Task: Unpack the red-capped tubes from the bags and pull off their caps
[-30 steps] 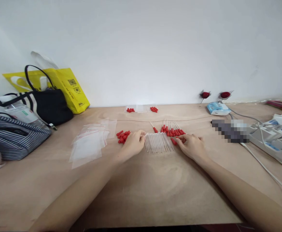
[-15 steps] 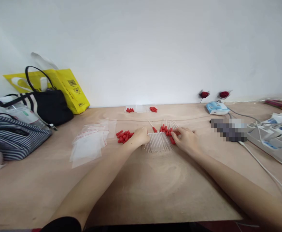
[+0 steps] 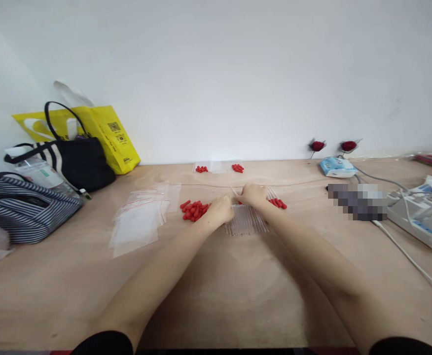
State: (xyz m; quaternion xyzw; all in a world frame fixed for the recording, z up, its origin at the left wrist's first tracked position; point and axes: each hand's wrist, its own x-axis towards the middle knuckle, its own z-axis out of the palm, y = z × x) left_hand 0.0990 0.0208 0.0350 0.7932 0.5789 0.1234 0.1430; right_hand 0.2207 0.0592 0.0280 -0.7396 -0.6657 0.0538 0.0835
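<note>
My left hand is closed at the left end of a row of thin clear glass dropper tubes; what its fingers hold is hidden. Just behind that row, my right hand bends over with its fingers curled together, so I cannot make out what is in them. A thin tube sticks out by its fingertips, with a bit of red beside it. Right of that hand lie red rubber dropper bulbs, with tubes pointing back from them. Loose red bulbs form a pile left of my left hand.
Clear zip bags lie fanned out at left. At the back, small bags lie with red bulbs on both sides. Bags crowd the left. A tissue pack, a blurred dark object and a power strip with cables occupy the right.
My right hand has moved left from the red bulbs to the spot behind the tube row, near my left hand. It now covers several bulbs. The left hand stays about where it was.
</note>
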